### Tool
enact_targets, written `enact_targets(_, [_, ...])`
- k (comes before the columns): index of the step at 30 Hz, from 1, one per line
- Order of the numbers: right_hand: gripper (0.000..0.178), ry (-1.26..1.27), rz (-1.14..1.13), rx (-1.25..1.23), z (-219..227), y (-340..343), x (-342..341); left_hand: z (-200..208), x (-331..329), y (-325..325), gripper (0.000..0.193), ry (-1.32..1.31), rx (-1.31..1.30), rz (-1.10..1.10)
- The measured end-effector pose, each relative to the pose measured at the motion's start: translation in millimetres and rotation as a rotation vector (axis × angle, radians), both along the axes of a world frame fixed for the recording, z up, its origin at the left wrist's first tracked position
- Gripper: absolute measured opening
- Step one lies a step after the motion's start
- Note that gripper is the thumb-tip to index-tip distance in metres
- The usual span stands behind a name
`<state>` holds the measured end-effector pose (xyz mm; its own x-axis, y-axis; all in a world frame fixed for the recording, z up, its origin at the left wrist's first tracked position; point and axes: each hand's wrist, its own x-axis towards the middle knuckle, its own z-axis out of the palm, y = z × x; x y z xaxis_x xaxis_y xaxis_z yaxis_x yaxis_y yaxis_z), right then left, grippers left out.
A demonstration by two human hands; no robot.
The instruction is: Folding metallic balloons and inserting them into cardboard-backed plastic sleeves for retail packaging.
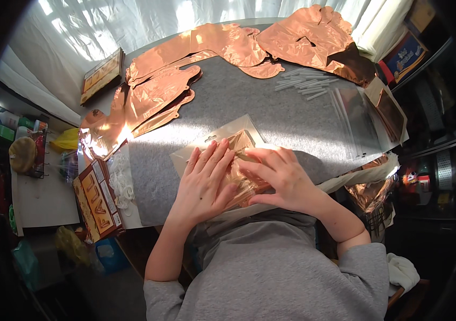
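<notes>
A clear plastic bag (179, 158) with a hang hole lies at the near edge of the table, a folded copper foil balloon (244, 140) in it or on it; which one, I cannot tell. My left hand (205, 179) rests flat on its left part, fingers stretched out and close together. On the right side my right hand (281, 176) touches the foil with curved fingers, thumb and fingers apart. Both palms hide much of the packet. Flat copper foil balloons are spread along the far side, among them a large one (292, 35) and a stack (156, 99) at the left.
Clear straws (305, 81) lie at the far right, near several clear bags (348, 125) and a stack of cards (390, 115). White string (122, 184) and printed packages (95, 200) sit at the left edge. Another package stack (102, 75) stands by the white curtain (148, 21).
</notes>
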<state>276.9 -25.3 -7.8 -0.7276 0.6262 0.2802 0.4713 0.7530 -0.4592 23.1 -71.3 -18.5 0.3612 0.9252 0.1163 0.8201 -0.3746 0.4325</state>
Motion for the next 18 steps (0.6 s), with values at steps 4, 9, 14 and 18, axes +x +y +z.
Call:
enact_targets(4, [0.08, 0.006, 0.049, 0.028, -11.5, 5.0, -8.0, -3.5, -1.0, 2.0, 0.068, -0.04, 0.005, 0.002])
enact_targets(9, [0.077, -0.025, 0.113, 0.169, -21.0, 10.1, -11.2, -5.1, -1.7, 2.5, 0.064, -0.061, 0.027, 0.012])
enact_targets(14, [0.068, -0.044, 0.134, 0.273, -17.1, 11.7, -16.7, -6.4, -2.2, 2.2, 0.064, -0.057, 0.037, 0.009])
enact_targets(18, [0.049, -0.01, 0.242, 0.545, -20.5, 19.4, -20.9, -9.0, -4.0, 2.4, 0.066, -0.065, 0.043, 0.005])
